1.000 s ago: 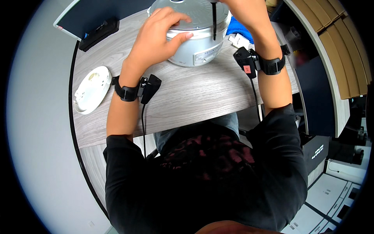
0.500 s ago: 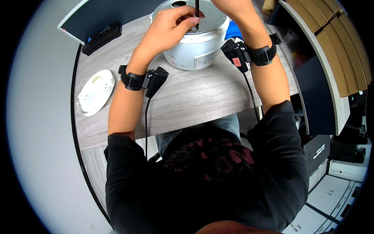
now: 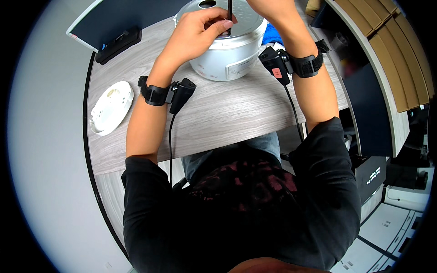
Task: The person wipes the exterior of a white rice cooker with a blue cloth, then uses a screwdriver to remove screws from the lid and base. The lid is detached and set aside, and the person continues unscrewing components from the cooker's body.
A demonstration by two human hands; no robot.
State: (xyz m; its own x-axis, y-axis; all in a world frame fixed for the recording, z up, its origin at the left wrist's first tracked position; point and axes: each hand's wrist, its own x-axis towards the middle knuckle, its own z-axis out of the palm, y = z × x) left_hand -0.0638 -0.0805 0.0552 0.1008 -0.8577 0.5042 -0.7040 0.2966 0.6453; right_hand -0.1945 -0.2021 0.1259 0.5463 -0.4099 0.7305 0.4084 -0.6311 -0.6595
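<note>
A white rice cooker [image 3: 221, 61] with a metallic-looking top [image 3: 248, 22] stands at the far side of the table. The thin black shaft of a screwdriver [image 3: 230, 10] stands upright, its lower end at the near rim of that top. My left hand [image 3: 195, 34] rests over the cooker's left rim, thumb and forefinger closed round the shaft. Only the wrist side of my right hand [image 3: 275, 10] shows, above the cooker's right side. Its fingers lie beyond the upper edge, as does the screwdriver's handle.
A white oval plastic cover [image 3: 111, 108] lies on the wood-grain table [image 3: 227, 113] at the left. Behind it stands a monitor [image 3: 123, 20] on a black base. Blue cloth [image 3: 271, 34] sits right of the cooker. Cardboard boxes [image 3: 391, 54] fill a shelf at the right.
The rice cooker has shifted very slightly left and away from me, and the screwdriver shaft has edged left with it. Both hands keep nearly the same pose.
</note>
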